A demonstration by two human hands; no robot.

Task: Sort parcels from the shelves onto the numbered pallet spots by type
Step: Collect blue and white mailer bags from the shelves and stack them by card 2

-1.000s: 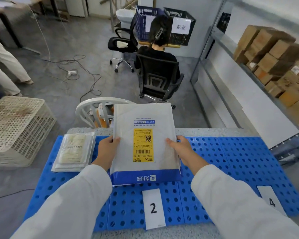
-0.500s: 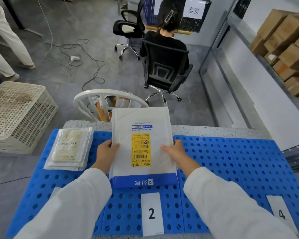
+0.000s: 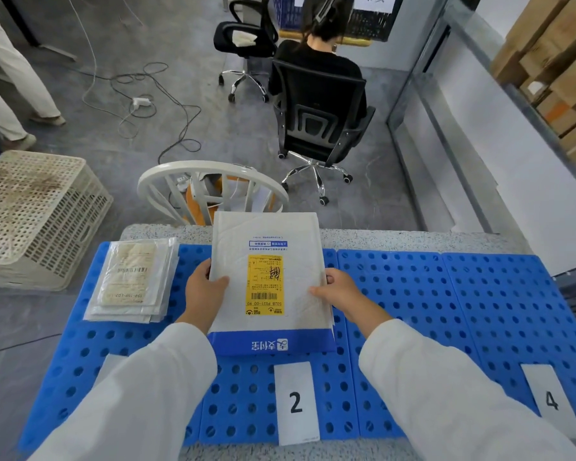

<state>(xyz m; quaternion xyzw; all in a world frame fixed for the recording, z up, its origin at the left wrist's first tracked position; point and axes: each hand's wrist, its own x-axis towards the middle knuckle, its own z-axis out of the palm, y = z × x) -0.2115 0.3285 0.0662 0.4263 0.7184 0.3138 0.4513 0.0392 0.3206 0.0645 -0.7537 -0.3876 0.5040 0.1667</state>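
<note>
Both hands, left hand [image 3: 204, 287] and right hand [image 3: 341, 289], grip a white mailer [image 3: 270, 277] low over spot 2 [image 3: 296, 402]; clear packets [image 3: 132, 281] already stacked left; spot 4 [image 3: 551, 399] bare

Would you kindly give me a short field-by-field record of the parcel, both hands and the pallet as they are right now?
parcel: white padded mailer, yellow shipping label, blue band at the near end
left hand: grips the mailer's left edge, thumb on top
right hand: grips its right edge
place: over the blue pallet, just beyond the "2" label
contact with pallet: cannot tell
other label: "4" label, near right
already sorted: stack of clear-bagged parcels, far left of the pallet
</note>
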